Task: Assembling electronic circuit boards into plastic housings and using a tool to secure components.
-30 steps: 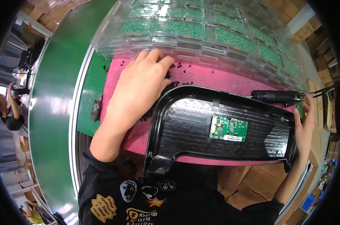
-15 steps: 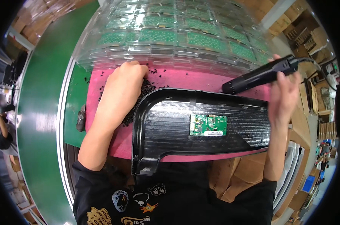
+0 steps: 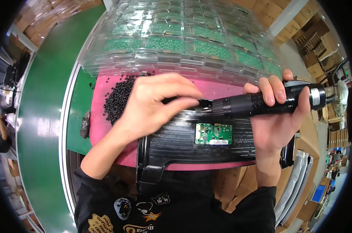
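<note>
Driver tip [image 3: 207,110] — indistinct beside left fingers [image 3: 185,103]; panel [image 3: 174,140] partly hidden — clear trays [image 3: 172,58] cut off above.

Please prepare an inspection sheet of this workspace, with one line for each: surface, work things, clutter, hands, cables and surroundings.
Surface: flat pink mat on a green tabletop.
Work things: green rectangular circuit board inside a ribbed black plastic shell; black cylindrical power screwdriver; heap of tiny black screw-like pieces on the mat.
Clutter: dark crumpled lump on the green; stacked clear plastic trays holding green boards at the mat's far side.
Hands: right hand grips the screwdriver; left hand has its fingertips near the tool's tip, contents unclear.
Cables: dark cable at the screwdriver's rear.
Surroundings: brown cardboard boxes; another person far left.
</note>
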### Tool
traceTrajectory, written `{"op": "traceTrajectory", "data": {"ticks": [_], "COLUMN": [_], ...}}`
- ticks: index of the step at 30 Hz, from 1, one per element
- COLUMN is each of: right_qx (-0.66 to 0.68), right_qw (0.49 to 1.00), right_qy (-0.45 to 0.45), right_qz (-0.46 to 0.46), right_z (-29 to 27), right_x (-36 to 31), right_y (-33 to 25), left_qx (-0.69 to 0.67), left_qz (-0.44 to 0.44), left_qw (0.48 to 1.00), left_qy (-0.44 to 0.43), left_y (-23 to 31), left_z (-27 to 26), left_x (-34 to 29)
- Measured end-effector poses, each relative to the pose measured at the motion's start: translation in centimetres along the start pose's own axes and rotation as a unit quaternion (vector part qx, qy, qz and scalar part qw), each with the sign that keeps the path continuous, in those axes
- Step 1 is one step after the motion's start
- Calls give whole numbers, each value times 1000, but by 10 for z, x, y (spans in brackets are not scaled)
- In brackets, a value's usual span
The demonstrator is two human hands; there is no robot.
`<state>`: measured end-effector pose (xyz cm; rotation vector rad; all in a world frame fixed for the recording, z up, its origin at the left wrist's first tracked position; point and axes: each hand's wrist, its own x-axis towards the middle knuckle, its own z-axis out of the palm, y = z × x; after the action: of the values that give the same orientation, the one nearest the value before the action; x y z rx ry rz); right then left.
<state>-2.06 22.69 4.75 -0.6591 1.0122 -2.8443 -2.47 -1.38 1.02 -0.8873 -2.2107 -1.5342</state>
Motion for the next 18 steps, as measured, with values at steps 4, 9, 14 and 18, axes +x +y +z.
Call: {"op": "traceTrajectory", "data": {"ticks": [4, 9, 14, 18], "right_qx": [14, -23, -57, -72], "right_qw": [999, 997, 991, 987], "right_qy": [4, -46, -64, -62], "right_qz": [-30, -63, -102, -128], "right_z": [4, 22, 33, 38], "right_x": [-7, -15, -24, -27], "right_y": [1, -8, -13, -20], "left_qx": [-100, -147, -175, -229], "left_qz": [-35, -68, -111, -170], "left_qw": [994, 986, 977, 957], "left_qy": [-23, -48, -44, -49], "left_y": [9, 12, 15, 16], "left_z": [11, 12, 11, 14], "left_x": [-3, -7, -10, -11]}}
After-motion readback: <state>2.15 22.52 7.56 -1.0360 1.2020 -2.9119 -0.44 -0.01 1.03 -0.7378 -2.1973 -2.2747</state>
